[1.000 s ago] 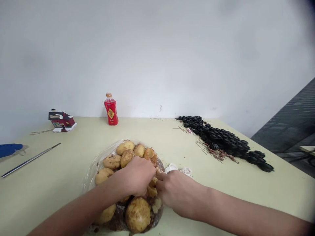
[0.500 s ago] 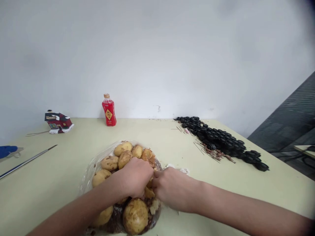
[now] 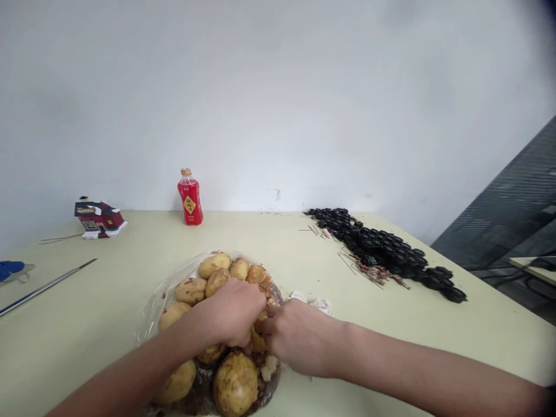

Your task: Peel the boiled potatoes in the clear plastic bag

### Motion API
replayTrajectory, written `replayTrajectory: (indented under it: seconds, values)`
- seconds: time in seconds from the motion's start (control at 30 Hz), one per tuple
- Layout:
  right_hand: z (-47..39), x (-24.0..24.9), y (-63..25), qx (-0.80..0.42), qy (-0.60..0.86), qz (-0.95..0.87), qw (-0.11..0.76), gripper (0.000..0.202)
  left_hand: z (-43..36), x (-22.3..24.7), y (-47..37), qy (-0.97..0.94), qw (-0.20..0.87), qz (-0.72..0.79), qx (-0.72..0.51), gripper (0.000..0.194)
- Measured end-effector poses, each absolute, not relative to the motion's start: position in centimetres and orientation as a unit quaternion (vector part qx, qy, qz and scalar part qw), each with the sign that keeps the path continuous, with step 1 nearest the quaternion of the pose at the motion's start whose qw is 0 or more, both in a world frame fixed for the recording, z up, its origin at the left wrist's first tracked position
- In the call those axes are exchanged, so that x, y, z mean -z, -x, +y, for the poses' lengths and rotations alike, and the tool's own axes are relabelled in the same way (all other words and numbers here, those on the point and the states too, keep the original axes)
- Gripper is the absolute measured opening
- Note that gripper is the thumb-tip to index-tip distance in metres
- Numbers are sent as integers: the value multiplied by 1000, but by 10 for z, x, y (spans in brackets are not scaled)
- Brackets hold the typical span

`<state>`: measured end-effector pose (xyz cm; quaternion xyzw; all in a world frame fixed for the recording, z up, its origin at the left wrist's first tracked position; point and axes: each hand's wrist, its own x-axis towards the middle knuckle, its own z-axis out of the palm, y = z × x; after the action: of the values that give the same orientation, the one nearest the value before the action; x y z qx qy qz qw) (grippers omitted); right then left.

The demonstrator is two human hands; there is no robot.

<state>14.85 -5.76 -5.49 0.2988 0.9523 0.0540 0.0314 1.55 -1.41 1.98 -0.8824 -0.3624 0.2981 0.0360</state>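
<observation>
A clear plastic bag [image 3: 152,307] lies spread at the table's near edge, with several yellow-brown potatoes [image 3: 236,383] and dark crumbly bits on it. My left hand [image 3: 238,310] is closed over the middle of the pile, its fingertips hidden behind the hand. Beside it on the right, my right hand [image 3: 293,336] is closed too, its fingers at a broken, peeled-looking yellow piece [image 3: 259,341] between the hands. What either hand grips is too hidden to name. White crumpled tissue [image 3: 321,304] rests just behind my right hand.
A red bottle [image 3: 190,200] stands near the wall, with a small model house [image 3: 99,219] left of it. A thin brush [image 3: 47,287] and a blue tool [image 3: 12,270] lie at the left. Black round pots [image 3: 382,246] and thin wires stretch along the right side of the table [image 3: 243,231].
The view has shifted slightly, so most things appear a little further left. Both hands stay closed at the same place over the pile, with only slight movement.
</observation>
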Motion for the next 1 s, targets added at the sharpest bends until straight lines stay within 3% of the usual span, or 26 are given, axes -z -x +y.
replayTrajectory:
  seconds: [0.23, 0.67, 1.0]
  values:
    - [-55, 82, -146, -118, -294, 945, -81, 19, -14, -20, -17, 878, 53, -352, -320, 33]
    - [-55, 83, -152, -52, -300, 952, -40, 17, -13, -21, -17, 869, 58, -363, -333, 44]
    - [-50, 106, -150, -102, -314, 932, -150, 18, -13, -16, -15, 873, 71, -369, -311, 49]
